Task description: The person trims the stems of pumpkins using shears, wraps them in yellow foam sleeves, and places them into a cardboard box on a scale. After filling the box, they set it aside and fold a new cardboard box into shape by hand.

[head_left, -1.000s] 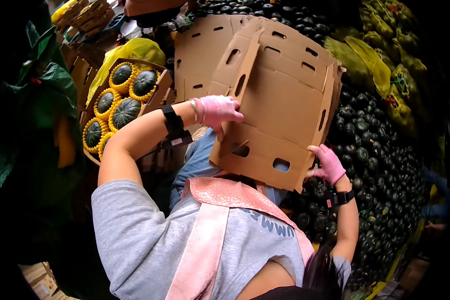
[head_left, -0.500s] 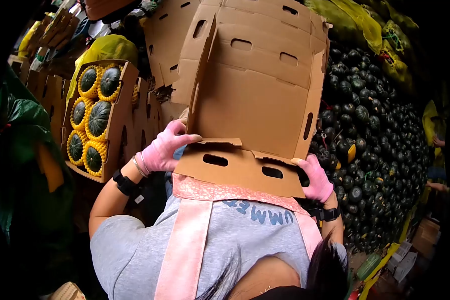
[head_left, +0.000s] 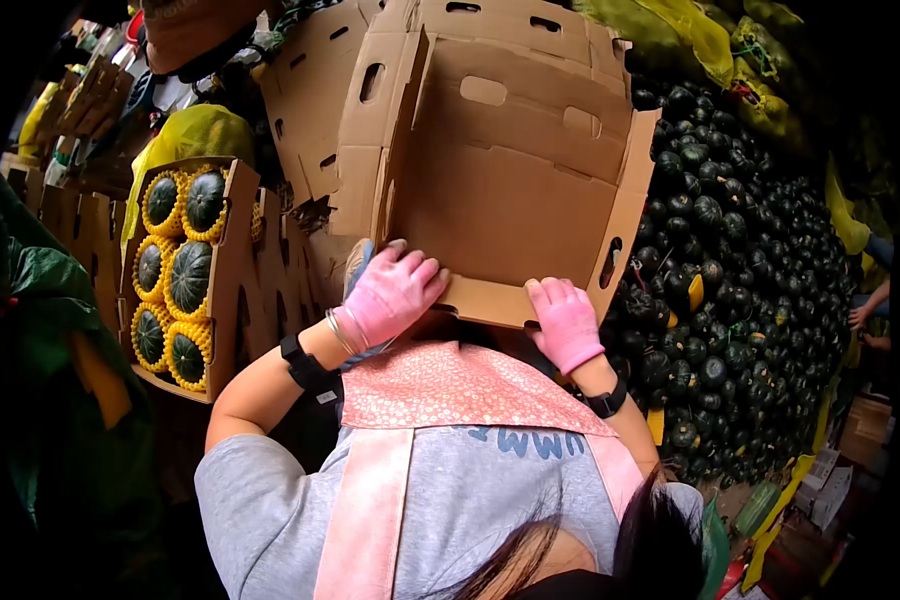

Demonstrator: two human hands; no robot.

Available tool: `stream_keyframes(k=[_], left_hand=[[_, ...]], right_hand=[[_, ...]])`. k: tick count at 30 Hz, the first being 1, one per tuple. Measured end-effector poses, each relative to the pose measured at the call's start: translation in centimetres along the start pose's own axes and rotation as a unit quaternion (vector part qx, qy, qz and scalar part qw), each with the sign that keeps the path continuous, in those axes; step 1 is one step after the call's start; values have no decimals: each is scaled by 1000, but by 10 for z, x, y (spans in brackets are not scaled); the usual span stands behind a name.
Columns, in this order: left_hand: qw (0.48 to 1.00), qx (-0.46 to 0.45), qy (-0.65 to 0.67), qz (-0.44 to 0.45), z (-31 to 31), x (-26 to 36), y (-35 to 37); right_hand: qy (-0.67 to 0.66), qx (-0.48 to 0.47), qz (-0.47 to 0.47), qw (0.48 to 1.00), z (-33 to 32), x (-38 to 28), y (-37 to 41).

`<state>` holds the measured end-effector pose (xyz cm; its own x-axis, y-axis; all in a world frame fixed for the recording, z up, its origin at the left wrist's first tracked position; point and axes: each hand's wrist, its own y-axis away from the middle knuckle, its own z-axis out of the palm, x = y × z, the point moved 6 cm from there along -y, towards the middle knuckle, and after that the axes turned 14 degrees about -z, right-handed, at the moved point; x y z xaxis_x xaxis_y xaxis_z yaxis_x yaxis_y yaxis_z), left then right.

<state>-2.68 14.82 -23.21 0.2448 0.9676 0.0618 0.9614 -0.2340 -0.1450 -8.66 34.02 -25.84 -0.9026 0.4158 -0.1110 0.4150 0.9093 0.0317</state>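
Observation:
A brown cardboard box (head_left: 500, 215) stands in front of me, its inside bare and its far flap with handle slots spread out beyond. Over the left part of its near wall curl the fingers of my left hand (head_left: 395, 290), in a pink glove. My right hand (head_left: 568, 325), also gloved in pink, grips the same wall near the right corner, fingertips inside the rim. The box's right side wall (head_left: 627, 200), with a handle slot, leans slightly outward. The outer face of the near wall is mostly hidden from me.
To the left, a tilted carton (head_left: 232, 290) holds several dark green squashes (head_left: 190, 278) in yellow foam nets. A large heap of dark squashes (head_left: 720, 290) lies to the right. Flat cardboard (head_left: 305, 110) lies behind the box. Another person's hand (head_left: 875, 300) shows at far right.
The near flap, which lay toward me with two slots showing, is now folded over into the near wall. Both hands have moved inward from the corners onto its top edge.

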Motion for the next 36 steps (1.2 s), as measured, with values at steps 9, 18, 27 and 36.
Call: stream_keyframes(k=[9, 18, 27, 36], left_hand=[[881, -414, 214, 78, -6, 6, -4], [893, -107, 374, -225, 40, -130, -108], [707, 81, 662, -233, 11, -117, -90], [837, -141, 528, 17, -29, -101, -76]], right_hand=[[-339, -93, -126, 928, -12, -8, 0], [-160, 331, 119, 922, -42, 130, -2], [-564, 425, 40, 707, 41, 187, 31], [-623, 186, 32, 759, -27, 145, 15]])
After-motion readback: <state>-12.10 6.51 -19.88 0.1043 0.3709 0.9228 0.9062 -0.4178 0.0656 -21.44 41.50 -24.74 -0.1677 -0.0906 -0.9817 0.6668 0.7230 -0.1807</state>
